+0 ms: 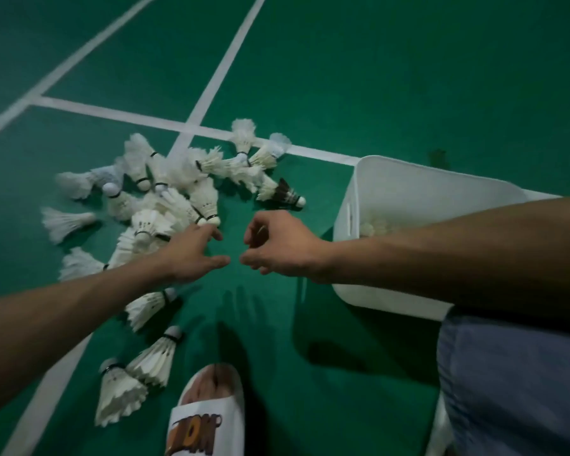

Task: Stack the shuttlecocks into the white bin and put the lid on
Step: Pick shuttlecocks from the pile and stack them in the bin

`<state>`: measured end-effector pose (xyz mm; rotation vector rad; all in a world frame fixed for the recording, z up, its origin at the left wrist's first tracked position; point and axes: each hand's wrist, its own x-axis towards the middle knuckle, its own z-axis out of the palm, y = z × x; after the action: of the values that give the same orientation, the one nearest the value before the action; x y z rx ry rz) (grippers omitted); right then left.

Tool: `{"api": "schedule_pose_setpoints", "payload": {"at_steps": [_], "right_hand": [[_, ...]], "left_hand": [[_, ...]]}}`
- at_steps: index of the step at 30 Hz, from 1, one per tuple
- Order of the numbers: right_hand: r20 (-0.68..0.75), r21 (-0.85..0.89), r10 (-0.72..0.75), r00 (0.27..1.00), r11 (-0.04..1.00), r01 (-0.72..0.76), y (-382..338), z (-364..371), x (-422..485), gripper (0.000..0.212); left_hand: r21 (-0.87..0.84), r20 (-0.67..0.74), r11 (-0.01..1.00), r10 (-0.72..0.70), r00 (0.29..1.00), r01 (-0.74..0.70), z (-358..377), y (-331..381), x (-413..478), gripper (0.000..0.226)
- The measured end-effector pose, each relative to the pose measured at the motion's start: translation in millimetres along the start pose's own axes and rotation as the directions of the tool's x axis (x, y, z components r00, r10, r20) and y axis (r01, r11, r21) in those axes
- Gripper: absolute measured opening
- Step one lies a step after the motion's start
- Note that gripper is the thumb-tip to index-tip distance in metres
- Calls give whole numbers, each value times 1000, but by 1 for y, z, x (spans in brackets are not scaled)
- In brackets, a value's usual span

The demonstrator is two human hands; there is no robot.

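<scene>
Green court floor [343,77] with white lines [224,65] crossing it, that's what everything sits on. The white bin [408,192] stands on the floor off to the right, just past the end of the cross line, lid off, and a few shuttlecocks are in its bottom [375,227]. A knee in blue trousers [514,383] is tucked just beside the bin's near side. The pile of shuttlecocks [165,192] lies loose on the left, around where the lines meet, with stragglers trailing toward the sandal [204,413].

The right forearm reaches across the bin. The right hand [277,248] hovers over bare floor between pile and bin, grip loosely curled, with nothing in it as far as I can see. The left hand [191,255] has its fingers stretched out at the pile's near edge; its grip is slack and holds nothing. One dark-feathered shuttlecock [285,192] lies at the pile's bin side.
</scene>
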<state>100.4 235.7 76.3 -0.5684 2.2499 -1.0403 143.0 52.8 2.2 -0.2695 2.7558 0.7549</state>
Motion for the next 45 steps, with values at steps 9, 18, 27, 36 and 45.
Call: {"api": "schedule_pose_setpoints", "payload": {"at_steps": [9,18,27,36,45], "right_hand": [[139,53,40,990,997,-48,9,93,37,24],[528,134,-22,849,989,-58,12,147,25,35],[680,-83,-15,733,992,97,14,161,19,53],[615,-284,16,789,937,202,24,152,22,40],[656,-249,-58,753,925,288,20,146,21,56]], "left_hand": [[-96,-85,982,-173,981,165,-4,-81,-30,34],[36,181,997,-70,981,64,10,-131,-67,74],[-114,98,993,22,995,-11,26,-132,-88,15],[-76,371,996,-16,929,48,31,-153,-126,128],[-109,316,993,-17,949,54,35,-148,-124,125]]}}
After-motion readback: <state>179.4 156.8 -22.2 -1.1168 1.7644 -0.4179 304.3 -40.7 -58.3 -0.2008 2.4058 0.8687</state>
